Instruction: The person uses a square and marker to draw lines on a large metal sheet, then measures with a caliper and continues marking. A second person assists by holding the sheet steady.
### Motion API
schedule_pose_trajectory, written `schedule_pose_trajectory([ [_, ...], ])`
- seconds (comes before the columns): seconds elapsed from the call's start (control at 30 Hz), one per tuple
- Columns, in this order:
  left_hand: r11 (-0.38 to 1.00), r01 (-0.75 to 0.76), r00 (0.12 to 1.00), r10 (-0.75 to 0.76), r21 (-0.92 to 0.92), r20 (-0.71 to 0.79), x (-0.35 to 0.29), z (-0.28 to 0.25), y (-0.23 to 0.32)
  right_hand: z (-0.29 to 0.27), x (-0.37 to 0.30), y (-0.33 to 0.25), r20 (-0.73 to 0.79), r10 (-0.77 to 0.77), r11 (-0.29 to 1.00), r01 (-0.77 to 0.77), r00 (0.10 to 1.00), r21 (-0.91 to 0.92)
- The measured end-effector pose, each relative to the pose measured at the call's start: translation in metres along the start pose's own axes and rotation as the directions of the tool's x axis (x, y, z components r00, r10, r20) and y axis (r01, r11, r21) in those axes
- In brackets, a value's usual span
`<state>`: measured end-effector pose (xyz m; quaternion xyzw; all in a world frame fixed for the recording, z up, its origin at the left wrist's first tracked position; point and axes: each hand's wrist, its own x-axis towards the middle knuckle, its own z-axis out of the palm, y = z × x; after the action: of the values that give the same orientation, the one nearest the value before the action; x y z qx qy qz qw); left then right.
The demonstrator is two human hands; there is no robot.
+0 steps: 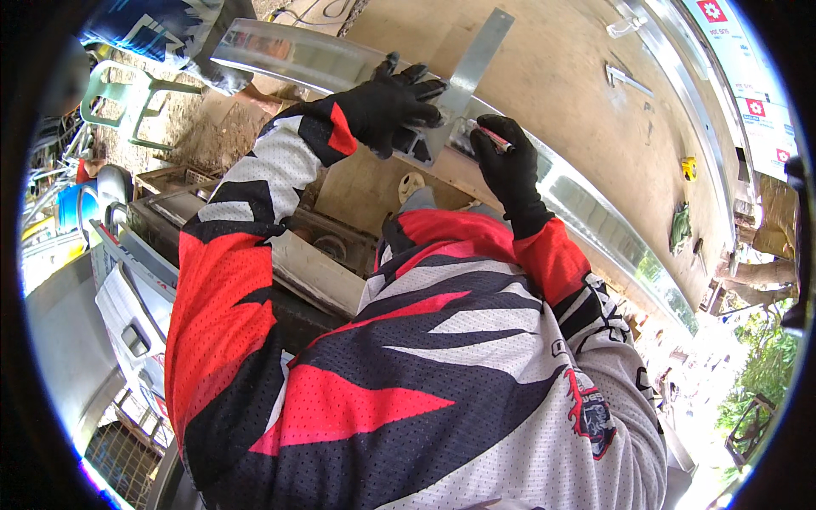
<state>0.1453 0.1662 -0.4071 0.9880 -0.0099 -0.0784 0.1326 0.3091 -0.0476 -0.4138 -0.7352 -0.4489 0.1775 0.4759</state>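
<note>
A long, shiny metal profile (586, 200) lies across the near side of the work table. Over it rests a flat grey metal strip (481, 51), like the blade of a square, set crosswise. My left hand (391, 106), in a black glove, lies on the strip's near part and the profile with its fingers spread. My right hand (510, 166), also gloved in black, grips a slim red-and-white marker (495, 138) just right of the strip. The marker's tip is too small to make out.
On the brown table top (544, 64) lie a caliper (627, 78), a yellow tape measure (688, 168) and a dark green cloth (680, 228). Another person (161, 30) is at the far left, near a green plastic chair (127, 98). A wooden frame (314, 272) sits below my left arm.
</note>
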Motion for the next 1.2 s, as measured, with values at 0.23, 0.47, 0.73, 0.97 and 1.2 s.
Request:
schedule_pose_trajectory([
  [0.23,0.999,-0.025,0.999,0.027,0.038,-0.047,0.001,0.008,-0.005,0.002,-0.001,-0.006,0.02,0.056,0.998,-0.056,0.998,-0.011],
  [0.47,0.999,-0.04,0.997,0.041,0.026,-0.058,0.0,0.006,-0.006,0.0,-0.017,-0.022,0.171,-0.007,0.991,0.03,0.985,-0.133],
  [0.73,0.999,-0.006,0.997,0.009,0.036,-0.075,-0.005,0.007,0.006,-0.006,-0.034,-0.048,0.367,0.041,0.996,-0.01,0.929,-0.086],
  [0.97,0.986,0.168,0.981,-0.166,0.006,-0.095,-0.017,0.018,0.032,-0.071,-0.037,-0.041,0.159,0.206,0.979,-0.204,0.966,-0.028],
  [1.2,0.966,0.051,0.95,-0.125,-0.255,-0.285,-0.03,-0.039,0.046,-0.12,-0.066,-0.023,-0.035,0.413,0.879,-0.389,0.91,0.276],
])
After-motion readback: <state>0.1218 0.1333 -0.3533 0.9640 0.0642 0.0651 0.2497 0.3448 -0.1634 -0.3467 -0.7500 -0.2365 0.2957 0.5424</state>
